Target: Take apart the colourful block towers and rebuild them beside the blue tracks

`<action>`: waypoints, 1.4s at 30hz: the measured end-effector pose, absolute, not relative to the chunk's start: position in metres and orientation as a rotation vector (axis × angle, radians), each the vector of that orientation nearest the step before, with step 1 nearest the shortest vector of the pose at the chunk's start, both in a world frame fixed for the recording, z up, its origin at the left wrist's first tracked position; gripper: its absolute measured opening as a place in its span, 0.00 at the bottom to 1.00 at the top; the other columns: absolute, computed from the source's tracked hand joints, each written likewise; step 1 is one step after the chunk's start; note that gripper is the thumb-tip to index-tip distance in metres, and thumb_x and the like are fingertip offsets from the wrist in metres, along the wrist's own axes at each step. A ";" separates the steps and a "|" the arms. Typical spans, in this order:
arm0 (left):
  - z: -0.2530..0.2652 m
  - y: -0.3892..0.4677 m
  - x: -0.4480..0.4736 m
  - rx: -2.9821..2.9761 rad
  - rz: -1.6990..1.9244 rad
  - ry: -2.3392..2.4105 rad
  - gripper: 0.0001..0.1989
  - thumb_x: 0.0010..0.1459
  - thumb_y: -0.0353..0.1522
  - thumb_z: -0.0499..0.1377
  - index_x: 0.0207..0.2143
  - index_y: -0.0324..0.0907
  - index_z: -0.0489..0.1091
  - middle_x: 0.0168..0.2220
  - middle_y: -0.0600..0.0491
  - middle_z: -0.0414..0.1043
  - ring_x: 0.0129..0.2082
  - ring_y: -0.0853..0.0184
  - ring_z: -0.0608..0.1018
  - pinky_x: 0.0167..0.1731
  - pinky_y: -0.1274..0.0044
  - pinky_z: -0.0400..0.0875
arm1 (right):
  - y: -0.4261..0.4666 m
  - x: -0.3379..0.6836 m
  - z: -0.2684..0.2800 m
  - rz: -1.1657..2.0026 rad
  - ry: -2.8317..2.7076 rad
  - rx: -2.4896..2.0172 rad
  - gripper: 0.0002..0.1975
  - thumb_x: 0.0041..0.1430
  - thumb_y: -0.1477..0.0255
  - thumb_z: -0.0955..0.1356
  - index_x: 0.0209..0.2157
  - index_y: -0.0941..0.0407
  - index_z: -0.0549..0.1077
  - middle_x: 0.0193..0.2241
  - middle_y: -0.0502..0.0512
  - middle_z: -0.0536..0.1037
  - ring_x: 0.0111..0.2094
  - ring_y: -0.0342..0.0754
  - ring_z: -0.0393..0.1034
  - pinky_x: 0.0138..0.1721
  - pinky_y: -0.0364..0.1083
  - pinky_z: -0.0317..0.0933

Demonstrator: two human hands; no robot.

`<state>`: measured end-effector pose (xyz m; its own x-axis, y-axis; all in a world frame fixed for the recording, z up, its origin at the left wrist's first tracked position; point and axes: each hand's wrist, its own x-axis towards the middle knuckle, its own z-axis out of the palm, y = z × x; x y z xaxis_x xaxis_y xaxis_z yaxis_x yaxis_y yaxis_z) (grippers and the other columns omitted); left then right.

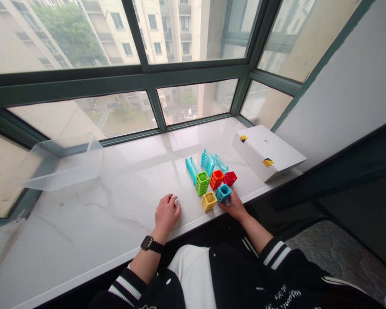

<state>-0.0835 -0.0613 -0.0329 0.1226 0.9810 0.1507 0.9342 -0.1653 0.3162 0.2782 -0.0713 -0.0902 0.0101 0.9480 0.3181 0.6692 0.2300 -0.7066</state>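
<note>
Clasping the blue block, right grip part-closed, left grip loosely curled, contents unclear, jacket lettering illegible.

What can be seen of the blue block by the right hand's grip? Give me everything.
The blue block is boxy, apparently plastic, with a square top around a round, dark opening that faces up. It is near the front edge of the white marbled countertop, just right of the yellow block. The right hand's grip is at its lower right, seemingly touching it. Its base is partly hidden, so whether it rests flat is unclear.
</note>
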 end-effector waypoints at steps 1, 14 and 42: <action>-0.033 -0.061 -0.083 2.242 0.489 1.930 0.16 0.68 0.37 0.57 0.55 0.45 0.77 0.61 0.44 0.73 0.59 0.52 0.74 0.56 0.63 0.74 | -0.071 0.278 -0.090 0.453 -1.736 -1.508 0.32 0.55 0.59 0.76 0.59 0.55 0.71 0.53 0.66 0.79 0.56 0.64 0.76 0.58 0.63 0.72; -0.032 -0.062 -0.083 2.229 0.503 1.920 0.16 0.67 0.36 0.58 0.55 0.45 0.77 0.60 0.43 0.74 0.59 0.51 0.74 0.57 0.61 0.74 | -0.072 0.277 -0.083 0.516 -1.724 -1.557 0.29 0.53 0.58 0.76 0.55 0.54 0.75 0.50 0.64 0.81 0.54 0.66 0.77 0.58 0.64 0.72; -0.032 -0.065 -0.082 2.132 0.571 1.850 0.32 0.64 0.25 0.55 0.71 0.44 0.61 0.67 0.42 0.68 0.63 0.53 0.74 0.56 0.64 0.77 | -0.090 0.298 0.062 0.052 -1.458 -1.313 0.24 0.61 0.73 0.67 0.59 0.54 0.70 0.50 0.63 0.78 0.50 0.59 0.77 0.57 0.65 0.73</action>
<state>-0.0820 -0.0649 -0.0322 0.1116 0.9862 0.1222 0.8835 -0.1547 0.4421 0.2978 -0.0898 0.0618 0.2360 0.7115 0.6619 0.6621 0.3808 -0.6454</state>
